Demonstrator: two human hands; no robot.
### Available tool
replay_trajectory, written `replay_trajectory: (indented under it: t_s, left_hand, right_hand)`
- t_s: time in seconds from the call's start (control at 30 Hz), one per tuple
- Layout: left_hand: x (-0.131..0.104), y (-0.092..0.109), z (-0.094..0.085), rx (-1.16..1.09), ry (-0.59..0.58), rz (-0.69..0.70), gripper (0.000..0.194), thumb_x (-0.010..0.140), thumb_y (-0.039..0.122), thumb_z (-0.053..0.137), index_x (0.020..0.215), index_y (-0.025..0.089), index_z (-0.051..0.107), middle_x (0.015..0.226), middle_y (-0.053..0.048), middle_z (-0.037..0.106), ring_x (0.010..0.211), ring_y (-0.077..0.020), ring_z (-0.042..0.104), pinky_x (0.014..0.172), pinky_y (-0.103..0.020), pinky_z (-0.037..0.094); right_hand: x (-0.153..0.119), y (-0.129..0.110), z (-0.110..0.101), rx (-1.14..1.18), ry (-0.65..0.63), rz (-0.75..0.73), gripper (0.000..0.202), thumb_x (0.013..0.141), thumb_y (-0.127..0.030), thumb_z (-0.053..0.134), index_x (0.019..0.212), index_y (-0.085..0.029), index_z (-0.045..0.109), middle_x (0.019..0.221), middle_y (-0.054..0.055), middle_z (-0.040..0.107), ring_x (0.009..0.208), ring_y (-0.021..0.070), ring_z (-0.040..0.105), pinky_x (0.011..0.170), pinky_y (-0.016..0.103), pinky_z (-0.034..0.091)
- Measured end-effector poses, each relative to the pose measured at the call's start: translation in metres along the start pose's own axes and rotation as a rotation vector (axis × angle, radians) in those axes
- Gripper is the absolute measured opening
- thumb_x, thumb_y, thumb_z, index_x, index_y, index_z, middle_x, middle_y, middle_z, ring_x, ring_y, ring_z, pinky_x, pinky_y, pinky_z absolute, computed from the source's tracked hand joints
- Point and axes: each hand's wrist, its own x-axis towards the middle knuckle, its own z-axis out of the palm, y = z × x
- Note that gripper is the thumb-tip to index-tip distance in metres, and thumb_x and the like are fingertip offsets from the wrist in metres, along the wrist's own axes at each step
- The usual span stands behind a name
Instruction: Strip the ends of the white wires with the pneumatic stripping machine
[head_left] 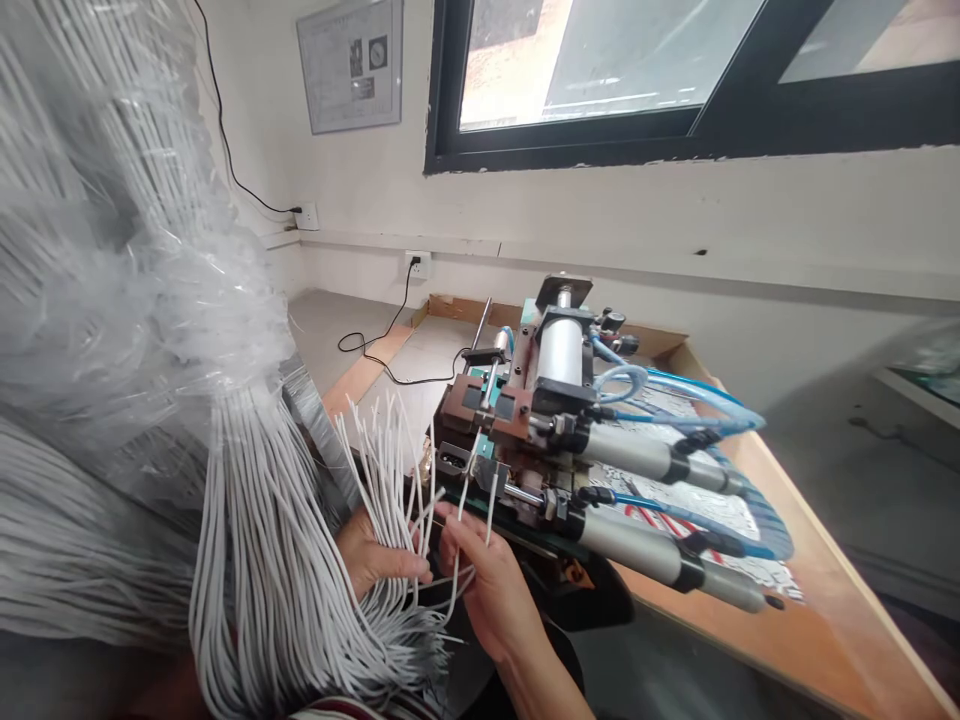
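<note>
A large bundle of white cables (262,520), partly wrapped in clear plastic (217,300), hangs at the left. My left hand (379,560) is closed round a bunch of upright cable ends, with its thumb across their front. Just right of it, my right hand (480,565) pinches a few separate white cables, whose tips point up toward the machine. The pneumatic machine (495,410) has brown blocks, silver cylinders and blue hoses, and stands directly beyond my right hand. One cable tip reaches near its lower clamp.
The machine sits on a wooden bench with a raised edge (847,590). Silver cylinders (645,545) stick out to the right. A black power cord (409,380) runs over the bench to a wall socket (418,265). A metal bar (319,430) stands beside the bundle.
</note>
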Motion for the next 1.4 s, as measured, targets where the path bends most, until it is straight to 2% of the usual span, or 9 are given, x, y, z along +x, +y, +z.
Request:
replay_trajectory:
  t_s: [0.1, 0.23, 0.33, 0.43, 0.57, 0.77, 1.13, 1.23, 1.4]
  left_hand:
    - [-0.002, 0.005, 0.000, 0.036, -0.117, -0.026, 0.025, 0.038, 0.011, 0.076, 0.061, 0.012, 0.068, 0.054, 0.000, 0.065, 0.054, -0.0145, 0.058, 0.057, -0.026, 0.045]
    - [-0.001, 0.006, -0.001, 0.068, -0.232, -0.048, 0.050, 0.042, 0.010, 0.075, 0.090, 0.022, 0.068, 0.072, 0.002, 0.067, 0.061, -0.0123, 0.055, 0.062, -0.026, 0.045]
    - [0.001, 0.002, -0.003, 0.098, -0.175, -0.035, 0.049, 0.041, 0.011, 0.075, 0.088, 0.021, 0.068, 0.071, 0.003, 0.066, 0.059, -0.0113, 0.052, 0.060, -0.025, 0.043]
    - [0.003, -0.003, -0.006, 0.129, -0.117, -0.040, 0.031, 0.039, 0.012, 0.076, 0.069, 0.016, 0.069, 0.053, 0.004, 0.059, 0.053, -0.0113, 0.050, 0.055, -0.024, 0.040]
    - [0.005, -0.008, -0.007, 0.101, -0.051, -0.035, 0.016, 0.044, 0.017, 0.075, 0.056, 0.013, 0.067, 0.050, 0.001, 0.061, 0.052, -0.0141, 0.055, 0.056, -0.026, 0.041]
    - [0.006, -0.012, -0.006, -0.009, 0.083, -0.036, 0.021, 0.047, 0.025, 0.074, 0.062, 0.013, 0.065, 0.051, 0.000, 0.063, 0.054, -0.0173, 0.062, 0.060, -0.029, 0.045]
    - [0.005, -0.006, -0.002, -0.040, 0.117, -0.046, 0.022, 0.043, 0.019, 0.076, 0.059, 0.013, 0.062, 0.043, 0.001, 0.062, 0.047, -0.0167, 0.062, 0.053, -0.026, 0.045]
    - [0.004, -0.005, -0.002, -0.045, 0.102, -0.033, 0.019, 0.045, 0.019, 0.074, 0.058, 0.013, 0.061, 0.042, 0.000, 0.063, 0.046, -0.0161, 0.061, 0.051, -0.025, 0.044]
    - [0.004, -0.004, 0.001, -0.056, 0.083, -0.023, 0.018, 0.045, 0.021, 0.073, 0.058, 0.013, 0.063, 0.042, 0.000, 0.062, 0.043, -0.0153, 0.059, 0.048, -0.025, 0.045]
  right_hand:
    - [0.004, -0.004, 0.004, 0.059, -0.089, 0.019, 0.030, 0.060, -0.040, 0.074, 0.074, -0.013, 0.068, 0.043, -0.009, 0.031, 0.042, 0.0049, 0.026, 0.042, 0.019, 0.025]
    - [0.001, -0.004, 0.007, 0.059, -0.018, -0.090, 0.030, 0.060, -0.042, 0.073, 0.071, -0.014, 0.067, 0.049, -0.004, 0.043, 0.044, 0.0062, 0.032, 0.040, 0.018, 0.021]
    - [-0.005, -0.001, 0.006, 0.031, 0.006, -0.148, 0.031, 0.065, -0.044, 0.068, 0.078, -0.015, 0.069, 0.054, -0.002, 0.048, 0.047, 0.0074, 0.036, 0.039, 0.018, 0.020]
    - [-0.006, 0.001, 0.003, -0.033, 0.055, -0.194, 0.028, 0.061, -0.040, 0.072, 0.070, -0.015, 0.069, 0.051, -0.002, 0.048, 0.045, 0.0068, 0.034, 0.039, 0.019, 0.020]
    - [-0.006, 0.003, -0.001, -0.042, 0.153, -0.232, 0.027, 0.058, -0.039, 0.074, 0.069, -0.015, 0.069, 0.053, -0.001, 0.051, 0.044, 0.0064, 0.035, 0.040, 0.019, 0.024]
    - [-0.011, 0.012, -0.009, -0.060, 0.157, -0.127, 0.028, 0.055, -0.038, 0.076, 0.068, -0.014, 0.070, 0.049, -0.003, 0.050, 0.042, 0.0059, 0.035, 0.040, 0.020, 0.025]
    - [-0.006, 0.003, -0.005, -0.028, 0.171, -0.071, 0.027, 0.053, -0.038, 0.077, 0.063, -0.015, 0.067, 0.048, -0.004, 0.048, 0.040, 0.0056, 0.035, 0.040, 0.019, 0.026]
    - [-0.001, 0.011, -0.015, -0.183, 0.189, -0.166, 0.030, 0.058, -0.043, 0.072, 0.069, -0.016, 0.068, 0.051, -0.003, 0.051, 0.042, 0.0074, 0.038, 0.042, 0.021, 0.030]
    - [0.009, 0.049, -0.051, -0.890, 0.117, -0.300, 0.029, 0.069, -0.046, 0.059, 0.059, -0.019, 0.065, 0.060, 0.004, 0.060, 0.063, 0.0207, 0.055, 0.061, 0.031, 0.039]
